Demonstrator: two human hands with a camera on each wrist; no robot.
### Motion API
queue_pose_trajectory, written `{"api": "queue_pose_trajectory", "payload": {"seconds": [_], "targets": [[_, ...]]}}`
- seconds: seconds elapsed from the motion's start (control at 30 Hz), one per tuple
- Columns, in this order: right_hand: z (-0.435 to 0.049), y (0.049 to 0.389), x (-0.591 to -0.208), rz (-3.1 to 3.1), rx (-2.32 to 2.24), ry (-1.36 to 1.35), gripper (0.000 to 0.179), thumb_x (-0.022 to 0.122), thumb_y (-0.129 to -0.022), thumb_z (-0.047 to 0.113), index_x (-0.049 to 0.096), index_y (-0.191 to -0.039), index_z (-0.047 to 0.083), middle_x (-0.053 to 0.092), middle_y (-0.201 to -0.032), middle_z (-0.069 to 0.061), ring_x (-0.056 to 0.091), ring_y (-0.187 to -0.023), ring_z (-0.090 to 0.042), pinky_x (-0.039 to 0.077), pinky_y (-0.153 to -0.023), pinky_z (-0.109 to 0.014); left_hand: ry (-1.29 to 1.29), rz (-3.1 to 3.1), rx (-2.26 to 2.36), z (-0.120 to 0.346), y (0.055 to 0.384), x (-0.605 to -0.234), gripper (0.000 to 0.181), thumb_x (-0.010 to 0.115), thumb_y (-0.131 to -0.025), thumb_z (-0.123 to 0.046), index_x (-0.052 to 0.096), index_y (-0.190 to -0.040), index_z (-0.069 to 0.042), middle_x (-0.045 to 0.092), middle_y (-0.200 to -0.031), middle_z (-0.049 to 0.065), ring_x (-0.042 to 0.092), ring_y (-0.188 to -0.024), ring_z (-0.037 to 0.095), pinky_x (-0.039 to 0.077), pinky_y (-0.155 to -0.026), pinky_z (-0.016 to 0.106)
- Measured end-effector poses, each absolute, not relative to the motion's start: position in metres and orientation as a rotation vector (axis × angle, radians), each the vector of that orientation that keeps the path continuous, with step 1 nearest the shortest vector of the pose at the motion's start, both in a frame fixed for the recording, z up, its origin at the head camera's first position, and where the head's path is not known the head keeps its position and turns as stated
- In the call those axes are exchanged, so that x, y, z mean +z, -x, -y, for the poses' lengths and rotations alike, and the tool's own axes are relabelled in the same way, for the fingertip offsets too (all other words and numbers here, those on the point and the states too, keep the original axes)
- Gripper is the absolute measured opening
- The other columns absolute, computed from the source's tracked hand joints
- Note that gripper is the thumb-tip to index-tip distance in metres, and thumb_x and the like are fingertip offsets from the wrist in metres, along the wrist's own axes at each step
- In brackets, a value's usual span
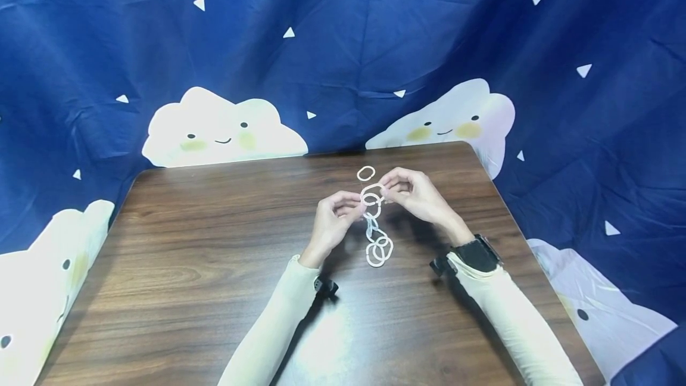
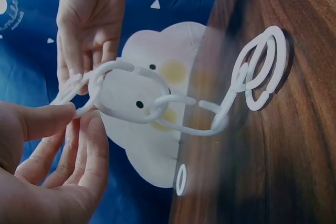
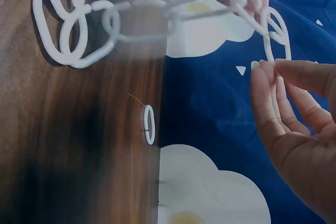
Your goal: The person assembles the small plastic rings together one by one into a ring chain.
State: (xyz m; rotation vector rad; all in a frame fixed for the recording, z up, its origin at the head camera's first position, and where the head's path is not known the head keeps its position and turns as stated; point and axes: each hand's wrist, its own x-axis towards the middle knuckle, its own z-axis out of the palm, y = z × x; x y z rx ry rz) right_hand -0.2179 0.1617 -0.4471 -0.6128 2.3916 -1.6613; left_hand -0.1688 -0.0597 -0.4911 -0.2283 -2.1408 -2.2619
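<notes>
A chain of several white plastic links [image 1: 376, 265] hangs between the two hands, and its lower links lie on the wooden table. My left hand [image 1: 332, 222] pinches one of the upper links between thumb and fingers. Opposite it, my right hand [image 1: 418, 195] pinches the link at the chain's top end [image 3: 287, 35] with thumb and fingertips. These two links overlap; whether the end one is fully closed cannot be told. Small gaps show in some links, such as the large link [image 2: 123, 65] in the left wrist view.
One loose white link [image 1: 358, 175] lies on the table beyond the hands, with a thin thread [image 3: 136, 98] beside it. The brown wooden table [image 1: 214, 279] ends at a blue curtain [image 1: 343, 70] printed with clouds. A dark band [image 1: 477, 254] circles the right wrist.
</notes>
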Motion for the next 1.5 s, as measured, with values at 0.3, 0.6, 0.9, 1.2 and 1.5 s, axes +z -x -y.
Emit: {"api": "queue_pose_trajectory", "payload": {"seconds": [0.3, 0.6, 0.9, 1.2, 1.5], "targets": [[-0.169, 0.219, -0.435, -2.414, -1.676, 0.635, 0.015, 0.070, -0.098, 0.007, 0.068, -0.112, 0.001, 0.071, -0.097, -0.016, 0.074, -0.084, -0.033, 0.067, -0.076, -0.030, 0.219, 2.171, -2.216, 0.063, 0.171, -0.493, 0.023, 0.076, -0.091, 0.000, 0.073, -0.113, 0.005, 0.076, -0.103, 0.026, 0.073, -0.077, 0.008, 0.067, -0.085, 0.046], [-0.166, 0.216, -0.429, -2.463, -1.621, 0.695, 0.016, 0.071, -0.099, 0.014, 0.071, -0.113, 0.004, 0.073, -0.097, -0.014, 0.073, -0.082, -0.029, 0.065, -0.072, -0.029, 0.219, 2.179, -2.209, 0.064, 0.171, -0.497, 0.022, 0.076, -0.092, -0.001, 0.073, -0.113, 0.006, 0.076, -0.102, 0.027, 0.075, -0.078, 0.018, 0.067, -0.083, 0.048], [-0.160, 0.213, -0.433, -2.430, -1.623, 0.713, 0.017, 0.069, -0.101, 0.013, 0.071, -0.114, 0.002, 0.072, -0.100, -0.015, 0.072, -0.085, -0.028, 0.067, -0.077, -0.036, 0.233, 2.215, -2.145, 0.066, 0.170, -0.496, 0.018, 0.075, -0.094, -0.005, 0.076, -0.111, 0.001, 0.077, -0.107, 0.025, 0.078, -0.088, 0.023, 0.066, -0.082, 0.026], [-0.151, 0.220, -0.435, -2.412, -1.630, 0.758, 0.015, 0.070, -0.100, 0.013, 0.072, -0.111, 0.003, 0.072, -0.097, -0.016, 0.073, -0.081, -0.036, 0.067, -0.073, -0.035, 0.212, 2.136, -2.109, 0.071, 0.174, -0.489, 0.017, 0.072, -0.099, -0.011, 0.077, -0.109, 0.001, 0.078, -0.109, 0.022, 0.077, -0.085, 0.011, 0.068, -0.084, 0.038], [-0.143, 0.227, -0.440, -2.382, -1.585, 0.715, 0.016, 0.069, -0.101, 0.015, 0.073, -0.114, 0.005, 0.073, -0.102, -0.016, 0.073, -0.084, -0.036, 0.068, -0.073, -0.047, 0.286, 2.140, -2.114, 0.073, 0.180, -0.477, 0.023, 0.075, -0.097, -0.015, 0.076, -0.114, 0.000, 0.077, -0.108, 0.023, 0.076, -0.089, 0.042, 0.067, -0.084, 0.049]]}}
